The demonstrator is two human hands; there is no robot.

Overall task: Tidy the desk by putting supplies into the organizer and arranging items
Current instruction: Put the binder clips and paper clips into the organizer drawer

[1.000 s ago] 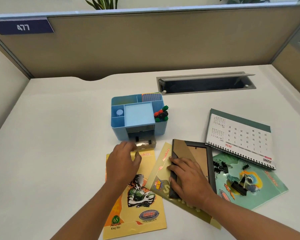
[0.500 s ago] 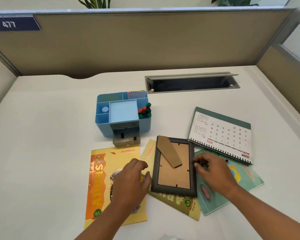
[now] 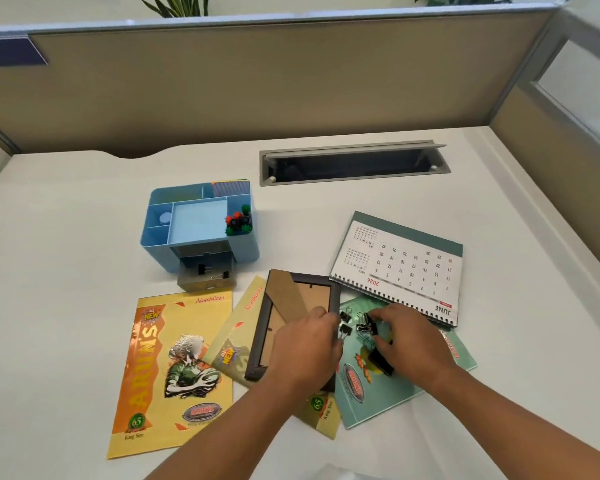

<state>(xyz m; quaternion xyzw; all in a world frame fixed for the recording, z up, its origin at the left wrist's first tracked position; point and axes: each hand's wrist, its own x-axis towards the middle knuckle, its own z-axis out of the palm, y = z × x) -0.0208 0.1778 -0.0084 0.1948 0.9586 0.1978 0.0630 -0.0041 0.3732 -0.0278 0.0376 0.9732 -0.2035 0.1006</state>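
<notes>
Head camera looks down on a white table, with the blue organizer as the fixed mark. Its front drawer is pulled open and has two black clips lying in it. Nearer the person than the organizer and to its right, a picture frame lies face down on a yellow notebook. The left hand rests on the frame, fingers bent at its right edge; whether they grip it cannot be told. Further right of the organizer, loose binder clips lie on a green notebook. The right hand is over them, fingertips and thumb curled in and pinching at the cluster. Right of the organizer, a desk calendar lies flat, its lower edge overlapping the green notebook. Straight in front of the organizer lies another yellow notebook.
</notes>
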